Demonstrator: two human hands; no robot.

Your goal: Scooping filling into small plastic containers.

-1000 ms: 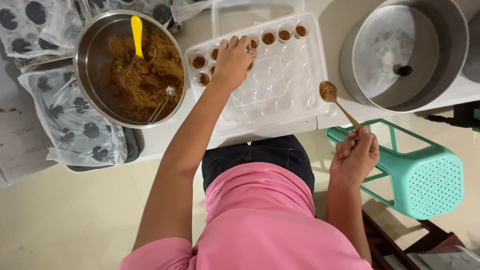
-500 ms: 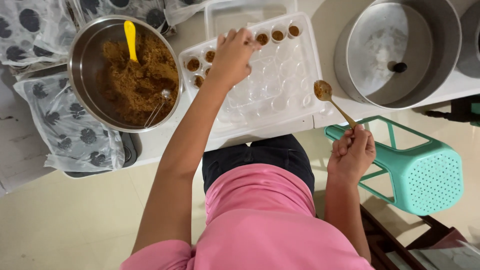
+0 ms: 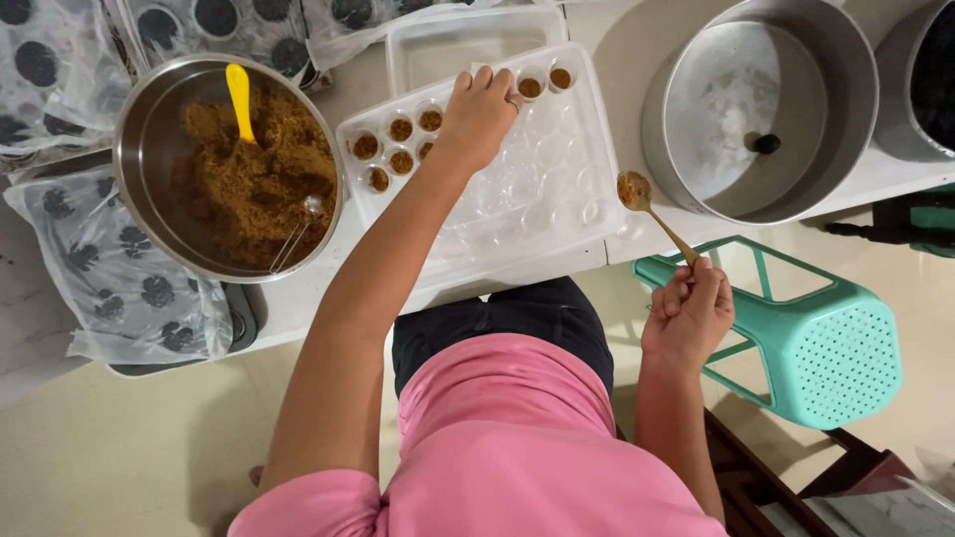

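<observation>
My left hand [image 3: 479, 114] lies on the far part of a clear plastic mould tray [image 3: 557, 214], fingers bent over its small cups; what is under the fingers is hidden. Several cups [image 3: 400, 129] beside the hand hold brown filling. My right hand [image 3: 691, 310] is closed on a thin spoon [image 3: 659, 217], whose bowl carries brown filling just off the tray's right edge. A steel bowl of brown crumbly mix [image 3: 249, 184] stands left of the tray, with a yellow scoop [image 3: 239, 99] and a second spoon [image 3: 298, 224] in it.
A large steel pot [image 3: 756, 104] with a little white residue sits at the right, and another dark pot [image 3: 930, 80] at the far right. Spotted plastic bags [image 3: 129, 288] lie at the left. A teal plastic stool [image 3: 826, 338] stands by my right side.
The left hand stays on the tray and the right hand keeps the loaded spoon by the tray's right edge. The view has shifted slightly.
</observation>
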